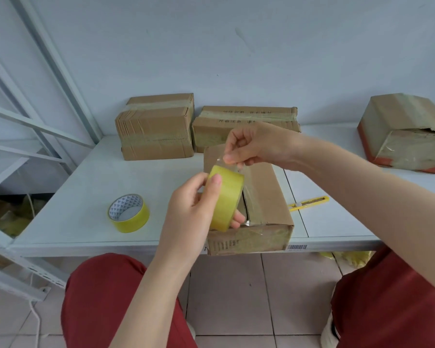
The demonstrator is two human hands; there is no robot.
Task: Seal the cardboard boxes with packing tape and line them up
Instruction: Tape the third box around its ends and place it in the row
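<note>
My left hand [194, 204] grips a yellow roll of packing tape [226, 197], held upright above the near cardboard box [266, 197]. My right hand [251, 144] pinches the clear free end of the tape just above the roll. The box lies at the table's front edge, its top seam showing a dark gap under the roll, with old tape on its front face. Two taped boxes stand side by side at the back, one on the left [156, 126] and one beside it [246, 121], partly hidden by my right hand.
A second yellow tape roll [128, 213] lies on the white table [98, 177], left of the near box. To the box's right rests a yellow utility knife [309, 203]. A worn, tape-wrapped box [407, 134] stands far right. White metal shelving [23, 121] flanks the left.
</note>
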